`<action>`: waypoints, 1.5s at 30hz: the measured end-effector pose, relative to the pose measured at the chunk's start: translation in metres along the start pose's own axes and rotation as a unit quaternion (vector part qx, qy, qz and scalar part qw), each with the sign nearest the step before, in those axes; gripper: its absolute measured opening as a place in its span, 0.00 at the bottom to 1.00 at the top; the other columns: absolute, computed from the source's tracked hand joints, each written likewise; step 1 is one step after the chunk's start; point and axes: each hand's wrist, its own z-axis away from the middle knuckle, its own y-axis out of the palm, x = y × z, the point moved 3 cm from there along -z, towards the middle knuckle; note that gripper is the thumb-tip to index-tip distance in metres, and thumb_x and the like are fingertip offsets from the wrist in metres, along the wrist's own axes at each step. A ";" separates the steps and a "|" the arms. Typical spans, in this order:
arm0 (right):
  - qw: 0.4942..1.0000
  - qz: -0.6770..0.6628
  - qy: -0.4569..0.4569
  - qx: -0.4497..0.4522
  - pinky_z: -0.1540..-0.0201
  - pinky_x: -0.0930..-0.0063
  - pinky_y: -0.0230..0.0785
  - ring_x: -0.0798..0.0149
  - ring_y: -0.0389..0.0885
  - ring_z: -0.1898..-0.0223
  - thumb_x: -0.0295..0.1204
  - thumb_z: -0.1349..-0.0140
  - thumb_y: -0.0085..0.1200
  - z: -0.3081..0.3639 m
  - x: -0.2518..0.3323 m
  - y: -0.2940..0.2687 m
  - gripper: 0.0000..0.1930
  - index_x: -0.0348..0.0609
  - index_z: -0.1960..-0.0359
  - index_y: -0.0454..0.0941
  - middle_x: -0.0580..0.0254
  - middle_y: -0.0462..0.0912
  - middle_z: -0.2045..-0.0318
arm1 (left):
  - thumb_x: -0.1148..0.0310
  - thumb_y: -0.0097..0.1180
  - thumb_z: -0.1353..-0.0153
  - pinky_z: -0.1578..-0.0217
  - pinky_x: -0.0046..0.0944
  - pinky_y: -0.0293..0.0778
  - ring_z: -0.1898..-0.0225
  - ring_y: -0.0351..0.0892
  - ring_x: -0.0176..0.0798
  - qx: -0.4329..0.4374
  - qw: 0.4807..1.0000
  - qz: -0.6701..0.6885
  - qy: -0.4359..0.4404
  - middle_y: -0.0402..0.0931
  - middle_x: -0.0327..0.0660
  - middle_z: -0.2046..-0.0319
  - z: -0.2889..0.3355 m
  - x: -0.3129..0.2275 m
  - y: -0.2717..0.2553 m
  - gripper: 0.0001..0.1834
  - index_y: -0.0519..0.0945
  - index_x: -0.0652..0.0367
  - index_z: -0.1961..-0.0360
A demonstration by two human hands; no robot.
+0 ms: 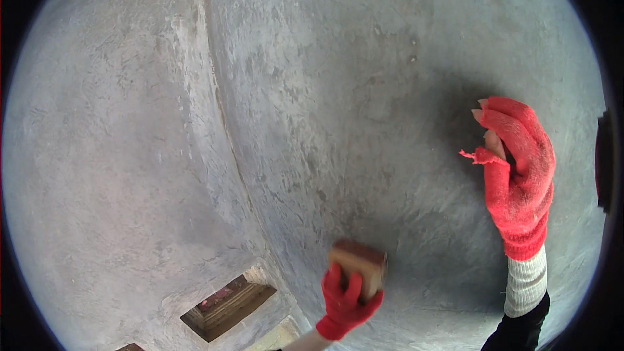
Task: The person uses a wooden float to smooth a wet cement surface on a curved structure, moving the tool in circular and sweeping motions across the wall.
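My left hand (350,304), in a red knitted glove, grips a tan wooden block (362,265) with a reddish-brown far side. The block lies against the grey plastered wall (364,123), slightly blurred by motion; whether its working face is bristles or abrasive is hidden. Higher up at the right, my right hand (522,169) wears a worn red glove with bare fingertips poking out and a frayed thread. Its fingers are loosely bent, the thumb stands a little apart, and nothing shows between them. It is close to the wall, casting a dark shadow there.
A vertical inside corner (224,123) divides this wall from another grey plastered wall (117,136) at the left. Low in that wall is a rectangular recess (227,305) with brownish edges. A dark object (604,162) stands at the far right edge.
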 end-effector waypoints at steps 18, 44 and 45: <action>0.998 0.009 0.052 0.027 0.71 0.76 0.75 0.64 0.82 0.66 0.14 0.41 0.50 0.012 -0.001 0.011 0.10 0.33 0.60 0.80 0.50 0.81 0.57 | 0.65 0.73 0.56 0.43 0.58 0.67 0.40 0.65 0.67 -0.034 0.997 -0.065 0.008 0.55 0.64 0.33 -0.125 0.069 -0.029 0.48 0.64 0.54 0.32; 0.992 0.082 0.079 0.045 0.62 0.79 0.71 0.68 0.79 0.64 0.21 0.35 0.47 0.012 -0.001 0.010 0.10 0.35 0.56 0.81 0.53 0.81 0.52 | 0.69 0.69 0.53 0.36 0.56 0.61 0.33 0.58 0.66 -0.047 0.997 -0.051 -0.017 0.50 0.60 0.30 -0.041 0.168 -0.061 0.47 0.61 0.59 0.30; 0.993 0.069 0.093 0.030 0.63 0.78 0.70 0.69 0.78 0.65 0.21 0.35 0.47 0.009 -0.001 0.014 0.10 0.34 0.56 0.81 0.53 0.81 0.53 | 0.68 0.69 0.53 0.36 0.57 0.60 0.33 0.57 0.66 -0.049 0.996 -0.048 -0.049 0.50 0.61 0.30 -0.028 0.170 -0.064 0.47 0.61 0.59 0.30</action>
